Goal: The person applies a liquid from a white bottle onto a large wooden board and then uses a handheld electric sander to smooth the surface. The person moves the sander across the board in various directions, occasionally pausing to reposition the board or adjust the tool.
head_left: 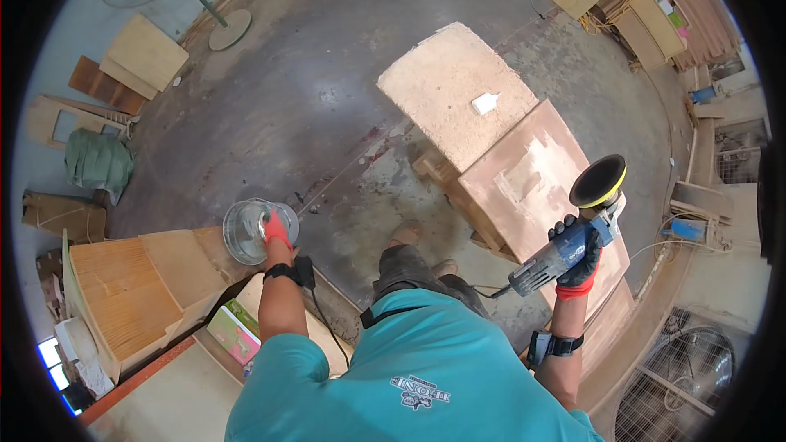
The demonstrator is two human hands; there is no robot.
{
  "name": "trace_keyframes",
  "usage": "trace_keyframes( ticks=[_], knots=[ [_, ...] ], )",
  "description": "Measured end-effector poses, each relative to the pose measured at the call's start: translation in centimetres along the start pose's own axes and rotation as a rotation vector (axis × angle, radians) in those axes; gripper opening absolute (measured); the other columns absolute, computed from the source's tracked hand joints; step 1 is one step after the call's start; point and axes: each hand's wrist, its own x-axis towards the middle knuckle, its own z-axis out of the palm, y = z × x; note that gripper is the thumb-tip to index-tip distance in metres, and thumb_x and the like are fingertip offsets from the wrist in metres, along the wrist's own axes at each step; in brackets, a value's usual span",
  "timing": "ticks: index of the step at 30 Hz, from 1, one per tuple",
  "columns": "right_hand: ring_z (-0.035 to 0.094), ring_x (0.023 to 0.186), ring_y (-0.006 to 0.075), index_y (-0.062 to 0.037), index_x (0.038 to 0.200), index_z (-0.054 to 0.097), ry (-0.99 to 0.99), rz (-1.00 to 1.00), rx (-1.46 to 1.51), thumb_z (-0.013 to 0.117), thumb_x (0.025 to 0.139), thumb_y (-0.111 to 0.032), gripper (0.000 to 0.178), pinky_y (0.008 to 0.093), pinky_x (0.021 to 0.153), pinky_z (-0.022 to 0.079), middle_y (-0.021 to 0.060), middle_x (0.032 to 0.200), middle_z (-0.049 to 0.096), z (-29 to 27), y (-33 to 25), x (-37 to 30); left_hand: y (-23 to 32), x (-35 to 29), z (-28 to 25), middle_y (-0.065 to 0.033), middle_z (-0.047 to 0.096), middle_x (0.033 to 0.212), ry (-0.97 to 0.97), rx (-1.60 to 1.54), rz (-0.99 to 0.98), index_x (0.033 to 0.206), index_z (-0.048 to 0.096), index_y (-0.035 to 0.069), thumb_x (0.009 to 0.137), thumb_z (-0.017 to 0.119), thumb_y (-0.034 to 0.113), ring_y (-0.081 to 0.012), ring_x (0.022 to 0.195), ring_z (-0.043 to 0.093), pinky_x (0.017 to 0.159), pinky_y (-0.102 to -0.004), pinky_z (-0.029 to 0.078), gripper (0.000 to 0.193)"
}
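My right hand, in a black and red glove, is wrapped round the blue-grey body of a corded disc sander. Its round dark pad with a yellow edge faces up and away from the wooden panel. On the left, my left hand in a red glove reaches over a round silvery basin-like thing. Its fingers look curled downward, and what they hold, if anything, is too small to make out.
A pale rough board beyond the panel carries a small white bottle. Wooden boards stand at my lower left beside a pink and green box. Fans line the right wall; a pedestal fan base stands far left.
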Motion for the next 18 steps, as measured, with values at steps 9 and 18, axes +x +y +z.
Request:
trace_keyframes(
  ticks=[9,18],
  knots=[
    [0.064,0.106,0.0316,-0.0073,0.134,0.053,0.084,0.137,0.018,0.059,0.102,-0.040,0.045,0.0479,0.099,0.051,0.0156,0.119,0.064,-2.8,-1.9,0.9,10.1,-21.4,4.2,-0.0275,0.061,0.137,-0.538,0.717,-0.016,0.140,0.056,-0.004,0.091,0.060,0.064,-0.0426,0.129,0.056,0.109,-0.0418,0.043,0.084],
    [0.064,0.103,0.0293,-0.0006,0.134,0.049,-0.298,0.417,0.009,0.058,0.102,-0.043,0.054,0.0432,0.095,0.054,0.0146,0.115,0.065,-3.5,-7.6,1.7,-5.7,-46.8,-9.5,-0.0201,0.065,0.135,-0.329,0.638,-0.189,0.135,0.063,0.005,0.095,0.057,0.057,-0.0337,0.125,0.061,0.103,-0.0449,0.048,0.066]
  ],
)
